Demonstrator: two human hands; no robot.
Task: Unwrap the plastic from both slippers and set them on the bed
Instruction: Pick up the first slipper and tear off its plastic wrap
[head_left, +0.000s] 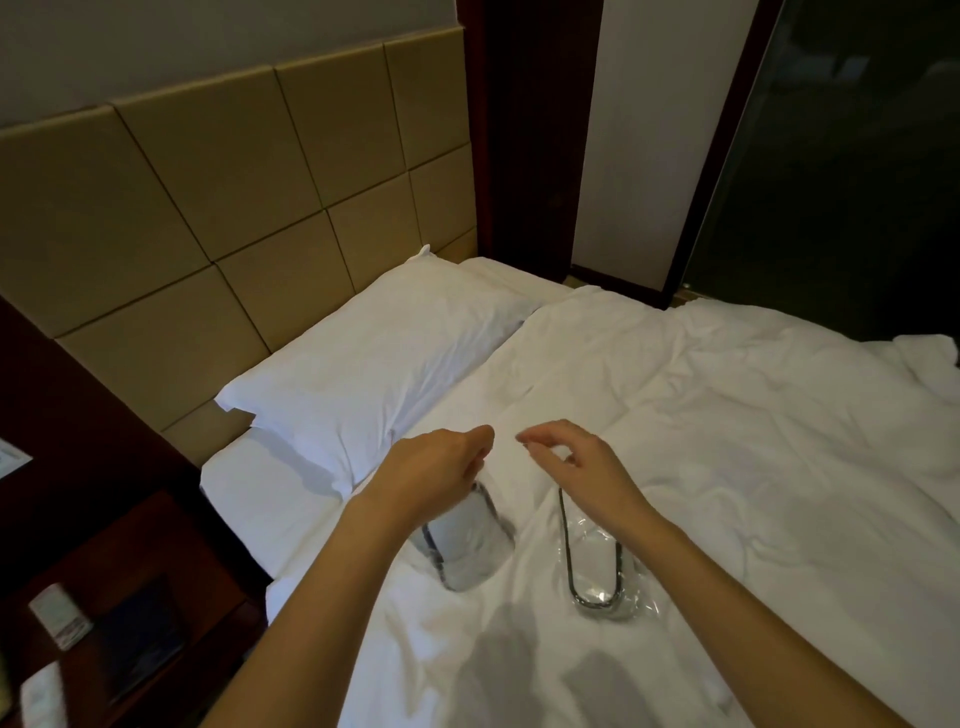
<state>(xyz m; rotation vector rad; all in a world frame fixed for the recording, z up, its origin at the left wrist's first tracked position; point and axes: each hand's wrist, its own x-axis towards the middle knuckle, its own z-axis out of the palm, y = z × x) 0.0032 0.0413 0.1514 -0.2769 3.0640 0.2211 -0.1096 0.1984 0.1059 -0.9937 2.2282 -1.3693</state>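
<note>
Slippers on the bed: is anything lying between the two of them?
No. In the head view, only bare white duvet separates the left slipper from the right slipper; clear plastic rims the right one.

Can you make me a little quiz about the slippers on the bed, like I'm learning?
1. True or false: the two slippers lie side by side on the white bed cover.
2. Which slipper has clear plastic showing around it? A) the one under the left hand B) the one under the right hand C) one on the pillow
3. Fill in: the trim around each slipper's edge is ____ in colour.

Key: 1 true. 2 B. 3 dark.
</note>
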